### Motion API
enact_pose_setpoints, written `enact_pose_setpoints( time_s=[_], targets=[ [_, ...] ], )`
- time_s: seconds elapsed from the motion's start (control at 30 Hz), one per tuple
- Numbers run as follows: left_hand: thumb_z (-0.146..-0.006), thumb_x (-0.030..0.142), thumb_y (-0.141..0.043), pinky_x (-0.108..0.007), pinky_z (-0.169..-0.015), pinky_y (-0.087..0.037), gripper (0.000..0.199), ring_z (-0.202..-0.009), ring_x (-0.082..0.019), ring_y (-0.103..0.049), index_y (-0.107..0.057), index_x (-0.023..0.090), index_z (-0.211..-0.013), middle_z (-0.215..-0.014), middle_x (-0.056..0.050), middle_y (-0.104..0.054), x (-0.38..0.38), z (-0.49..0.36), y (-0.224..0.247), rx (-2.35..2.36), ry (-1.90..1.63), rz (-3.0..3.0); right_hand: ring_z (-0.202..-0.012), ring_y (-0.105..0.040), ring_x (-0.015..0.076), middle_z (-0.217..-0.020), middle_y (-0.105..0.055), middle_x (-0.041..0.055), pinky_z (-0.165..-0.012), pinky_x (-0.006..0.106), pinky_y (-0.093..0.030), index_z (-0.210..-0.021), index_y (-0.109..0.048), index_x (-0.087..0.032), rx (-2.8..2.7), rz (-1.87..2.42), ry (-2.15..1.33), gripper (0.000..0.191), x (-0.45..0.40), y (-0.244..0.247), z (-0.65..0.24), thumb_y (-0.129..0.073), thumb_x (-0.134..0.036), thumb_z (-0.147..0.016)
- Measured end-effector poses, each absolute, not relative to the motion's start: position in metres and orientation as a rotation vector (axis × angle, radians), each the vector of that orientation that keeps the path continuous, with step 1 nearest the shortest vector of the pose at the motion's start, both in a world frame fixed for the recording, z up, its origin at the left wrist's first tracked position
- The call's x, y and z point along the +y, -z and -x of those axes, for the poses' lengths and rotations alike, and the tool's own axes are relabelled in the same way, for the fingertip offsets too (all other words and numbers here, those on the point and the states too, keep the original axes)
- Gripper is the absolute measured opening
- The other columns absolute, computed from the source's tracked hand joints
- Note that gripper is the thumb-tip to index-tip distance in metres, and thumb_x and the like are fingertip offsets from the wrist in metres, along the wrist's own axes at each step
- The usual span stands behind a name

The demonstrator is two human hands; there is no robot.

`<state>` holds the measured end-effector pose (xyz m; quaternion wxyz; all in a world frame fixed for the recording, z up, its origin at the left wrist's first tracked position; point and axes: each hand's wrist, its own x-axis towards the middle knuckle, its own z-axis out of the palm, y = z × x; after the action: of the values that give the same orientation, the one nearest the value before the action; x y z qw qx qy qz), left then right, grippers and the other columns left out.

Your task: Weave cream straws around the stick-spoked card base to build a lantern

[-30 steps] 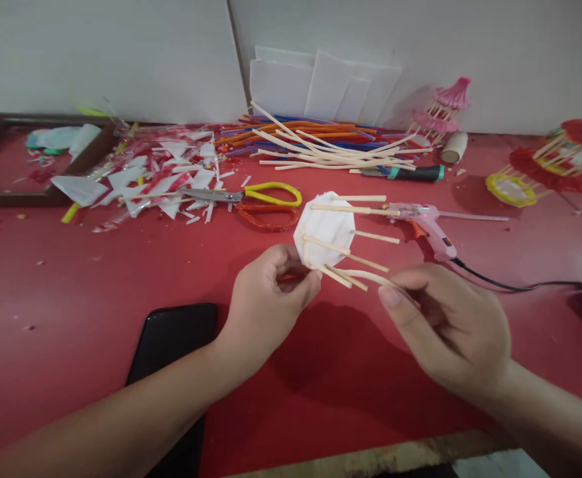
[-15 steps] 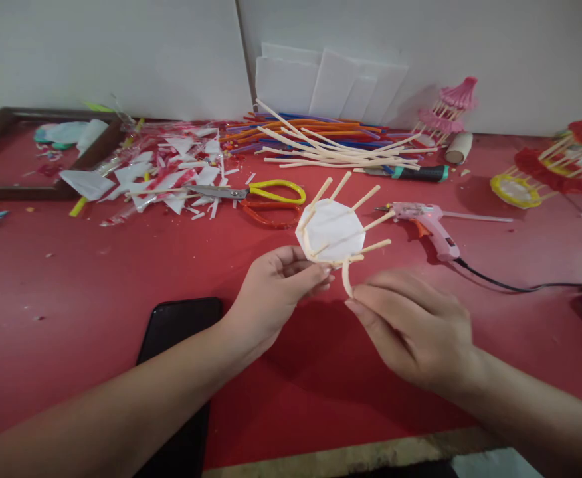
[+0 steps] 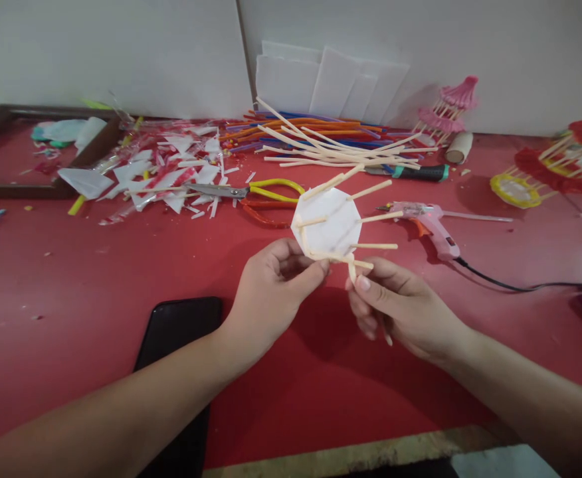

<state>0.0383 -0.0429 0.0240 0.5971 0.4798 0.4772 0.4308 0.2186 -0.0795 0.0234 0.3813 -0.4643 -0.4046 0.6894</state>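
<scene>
The left hand (image 3: 276, 289) pinches the white octagon (image 3: 331, 207), probably keeping it steady, while the right hand's (image 3: 405, 305) fingers squeeze a bendy cream strand (image 3: 352, 269).

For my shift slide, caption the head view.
Left hand holds a many-sided white piece with sticks; right hand pinches a cream strip.

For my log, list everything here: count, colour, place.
Octagonal piece: one, white, centre
Sticks: several, cream, on it
Held strip: one, cream, centre
Scissors: one, yellow and red handles, left
Glue gun: one, pink, right
Phone: one, black, front left
Loose strips: many, cream, orange, blue, purple, back
Sheets: several, white, back
Small model: one, pink, back right
Second model: one, red and yellow, right
Tube: one, beige, right
Tool: one, black and teal, back
Scraps: many, white and red, left
Frame: one, brown, left
Table: one, red, beneath
Wall: one, grey, behind
Left hand: one, bare, centre
Right hand: one, bare, centre
</scene>
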Motion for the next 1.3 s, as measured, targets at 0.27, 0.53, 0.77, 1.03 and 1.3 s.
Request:
enact_pose_setpoints(
  time_s=[0.27, 0.53, 0.77, 1.03, 1.3],
  targets=[
    [-0.078, 0.02, -0.073, -0.026, -0.075, -0.054, 0.01, -0.081, -0.017, -0.069, -0.067, 0.017, -0.085, -0.086, -0.004, -0.074, -0.045, -0.038, -0.027, 1.115, -0.986, -1.239, -0.044, -0.023, 0.0024, -0.053, -0.048, -0.0072, -0.04, 0.018, -0.013, -0.075, -0.059, -0.018, -0.706, 1.124, -1.935, 0.028, -0.076, -0.028, -0.217, -0.077, -0.039, -0.077],
    [-0.074, 0.013, -0.071, -0.024, -0.07, -0.052, 0.009, -0.08, -0.019, -0.07, -0.065, 0.017, -0.079, -0.083, -0.004, -0.075, -0.047, -0.039, -0.033, 1.064, -0.93, -1.279, -0.044, -0.02, 0.0025, -0.049, -0.037, -0.0098, -0.041, 0.021, -0.017, -0.064, -0.06, -0.018, -0.767, 1.215, -1.765, 0.031, -0.078, -0.021, -0.21, -0.085, -0.036, -0.068],
    [-0.074, 0.021, -0.076, -0.025, -0.072, -0.052, 0.015, -0.077, -0.016, -0.068, -0.065, 0.016, -0.082, -0.08, -0.003, -0.072, -0.047, -0.038, -0.025, 1.024, -0.904, -1.142, -0.047, -0.027, 0.003, -0.057, -0.046, -0.0066, -0.041, 0.021, -0.019, -0.068, -0.064, -0.018, -0.975, 1.375, -1.522, 0.031, -0.078, -0.021, -0.215, -0.082, -0.043, -0.072],
    [-0.076, 0.027, -0.078, -0.021, -0.072, -0.052, 0.018, -0.077, -0.012, -0.067, -0.067, 0.016, -0.085, -0.082, -0.002, -0.073, -0.046, -0.039, -0.023, 1.039, -0.893, -1.033, -0.046, -0.03, 0.0051, -0.055, -0.047, -0.0052, -0.041, 0.023, -0.023, -0.078, -0.071, -0.02, -1.293, 1.524, -1.213, 0.022, -0.079, -0.028, -0.22, -0.076, -0.041, -0.078],
    [-0.074, 0.017, -0.074, -0.026, -0.075, -0.053, 0.014, -0.079, -0.016, -0.067, -0.063, 0.016, -0.083, -0.084, -0.003, -0.071, -0.047, -0.038, -0.024, 1.015, -0.952, -1.146, -0.076, -0.066, 0.0158, -0.083, -0.073, 0.0018, -0.067, 0.027, -0.052, -0.084, -0.076, -0.024, -1.471, 1.404, -1.156, 0.011, -0.077, -0.034, -0.222, -0.069, -0.032, -0.085]
  ],
)
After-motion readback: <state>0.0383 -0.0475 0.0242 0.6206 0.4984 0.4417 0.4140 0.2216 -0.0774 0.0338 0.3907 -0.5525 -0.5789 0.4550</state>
